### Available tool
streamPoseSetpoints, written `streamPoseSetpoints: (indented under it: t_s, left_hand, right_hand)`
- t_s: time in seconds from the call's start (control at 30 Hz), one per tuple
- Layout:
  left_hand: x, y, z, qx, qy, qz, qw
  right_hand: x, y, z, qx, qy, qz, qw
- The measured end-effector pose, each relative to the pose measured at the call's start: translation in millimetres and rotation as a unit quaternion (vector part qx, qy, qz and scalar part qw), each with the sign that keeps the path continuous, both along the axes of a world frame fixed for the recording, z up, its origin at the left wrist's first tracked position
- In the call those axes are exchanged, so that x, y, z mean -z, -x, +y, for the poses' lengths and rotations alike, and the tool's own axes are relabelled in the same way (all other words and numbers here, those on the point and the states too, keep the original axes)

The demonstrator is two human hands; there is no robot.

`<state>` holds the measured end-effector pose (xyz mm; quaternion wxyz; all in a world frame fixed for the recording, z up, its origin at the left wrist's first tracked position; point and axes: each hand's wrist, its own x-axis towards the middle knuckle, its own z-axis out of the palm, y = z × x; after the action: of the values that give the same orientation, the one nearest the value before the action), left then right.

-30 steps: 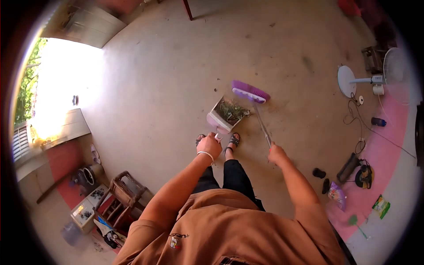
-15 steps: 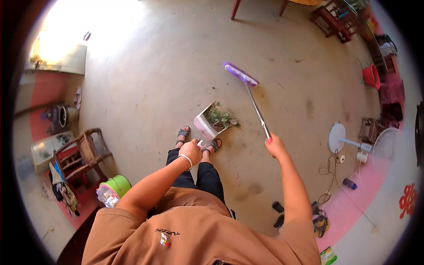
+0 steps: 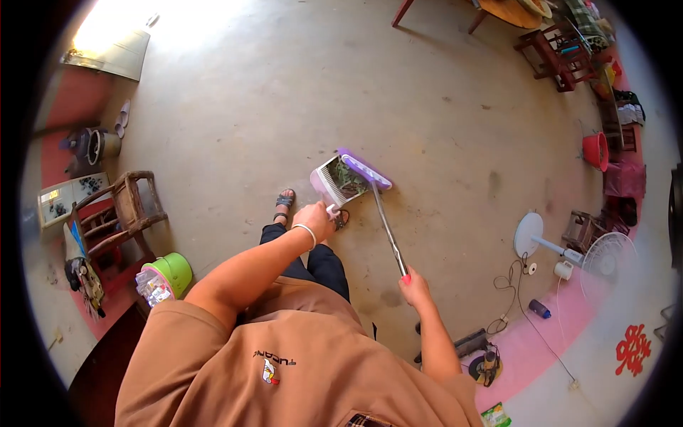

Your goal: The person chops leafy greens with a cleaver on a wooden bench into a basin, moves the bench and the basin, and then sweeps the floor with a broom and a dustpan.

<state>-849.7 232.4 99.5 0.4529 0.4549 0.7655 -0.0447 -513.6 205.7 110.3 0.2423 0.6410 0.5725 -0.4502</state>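
Note:
My left hand is closed round the handle of a pink and white dustpan, held low just ahead of my feet. Green leaves and stems lie in the pan, partly covered by the broom head. In my right hand, fingers wrapped round it, is the metal pole of a broom. The purple broom head rests across the dustpan's open front edge, against the leaves.
On the left stand a wooden chair and a green bucket. To the right are a white fan, its cord on the floor, a dark bottle and a red bucket. A wooden stool stands at the far right.
My right hand has brought the broom head back toward me, from out on the floor to the dustpan's mouth. The leaves that stuck out over the edge are now behind the bristles.

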Motion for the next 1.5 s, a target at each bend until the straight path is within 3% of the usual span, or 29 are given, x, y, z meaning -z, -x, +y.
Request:
streamPoseSetpoints:
  t_s: [0.03,0.1,0.13,0.2,0.33,0.4,0.53,0.6,0.77,0.87,0.97,1.07,1.2,1.37,1.47,1.5]
  left_hand:
    - [-9,5,0,-0.002,0.006,0.004,1.0]
    - [-6,20,-9,-0.003,0.007,0.008,1.0]
    - [-8,26,-11,-0.006,0.009,0.012,1.0]
    - [-7,41,-16,0.037,0.004,0.015,0.999]
    - [-8,63,-16,0.16,-0.027,0.033,0.986]
    - [-9,66,-9,0.174,-0.023,0.033,0.984]
    - [-5,64,-2,0.197,0.008,0.037,0.98]
    - [-9,62,2,0.192,0.009,0.032,0.981]
    - [6,60,-6,0.189,-0.019,0.034,0.981]
    - [12,61,-13,0.189,-0.031,0.025,0.981]
    - [5,71,-20,0.14,-0.014,0.038,0.989]
    - [5,86,-33,0.121,-0.056,0.006,0.991]
    - [1,103,-64,0.021,0.009,0.035,0.999]
    - [9,76,-84,-0.016,0.017,0.012,1.0]
    - [-2,59,-76,-0.013,0.036,-0.004,0.999]
    - [0,56,-75,-0.013,0.03,0.002,0.999]
  right_hand:
    - [-5,-15,-21,0.004,-0.001,-0.005,1.0]
    - [-12,-38,-59,0.157,-0.03,0.036,0.986]
    - [-17,-44,-72,0.165,-0.032,0.033,0.985]
    - [-48,-30,-84,0.341,0.04,0.043,0.938]
    - [-18,-24,-85,0.419,0.008,0.064,0.906]
    - [14,-23,-72,0.452,0.005,0.07,0.889]
    - [72,4,-54,0.441,0.014,0.034,0.897]
    - [84,39,-65,0.368,0.042,-0.026,0.928]
    - [53,113,-101,0.252,0.098,-0.013,0.962]
    - [7,122,-109,0.202,0.107,0.059,0.972]
    - [-24,100,-123,0.242,0.105,0.08,0.961]
    - [-77,70,-123,0.383,0.131,0.11,0.908]
    - [-112,55,-90,0.348,0.092,0.074,0.93]
    - [-40,57,-11,0.241,0.019,0.041,0.969]
    - [38,62,5,0.17,-0.003,0.022,0.985]
    - [71,58,-2,0.085,-0.053,-0.016,0.995]
